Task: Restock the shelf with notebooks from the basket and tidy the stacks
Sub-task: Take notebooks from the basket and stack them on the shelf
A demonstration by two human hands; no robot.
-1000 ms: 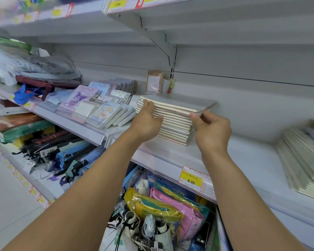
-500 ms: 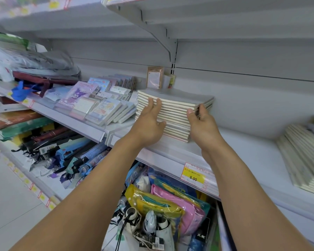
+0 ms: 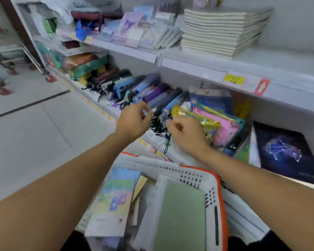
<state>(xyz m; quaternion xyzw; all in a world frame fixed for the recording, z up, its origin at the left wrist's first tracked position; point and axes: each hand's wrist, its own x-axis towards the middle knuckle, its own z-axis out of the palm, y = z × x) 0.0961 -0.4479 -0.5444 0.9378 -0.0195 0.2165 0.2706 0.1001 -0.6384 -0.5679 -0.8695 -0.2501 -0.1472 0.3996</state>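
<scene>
- Head view, motion-blurred: left hand (image 3: 134, 122) and right hand (image 3: 184, 133) hang mid-frame, above the far rim of the basket (image 3: 198, 175), in front of the lower shelf.
- Fingers on both hands loosely curled, nothing gripped as far as blur allows; right fingertips near the dangling umbrella straps (image 3: 160, 126), contact cannot tell.
- Task things: notebooks in the basket at bottom centre, a pastel-cover notebook (image 3: 114, 201) on the left and a green-cover notebook (image 3: 181, 214) on the right, lying flat, overlapping others underneath.
- Notebook stack (image 3: 223, 31) sits upper right on the upper shelf (image 3: 198, 69), upper books fanned slightly toward the right, so not fully squared.
- Risk: hands dropping toward the basket could snag the straps and drag folded umbrellas (image 3: 134, 86) off the lower shelf edge.
- Risk: grabbing several loose notebooks at once, covers look slick, bottom ones may slide out and fall.
- Risk: adding more onto the fanned stack could push the overhang further and tip the top books off the right side.
- Risk: plastic pouches (image 3: 216, 124) lean close to the right wrist, easy to knock forward.
</scene>
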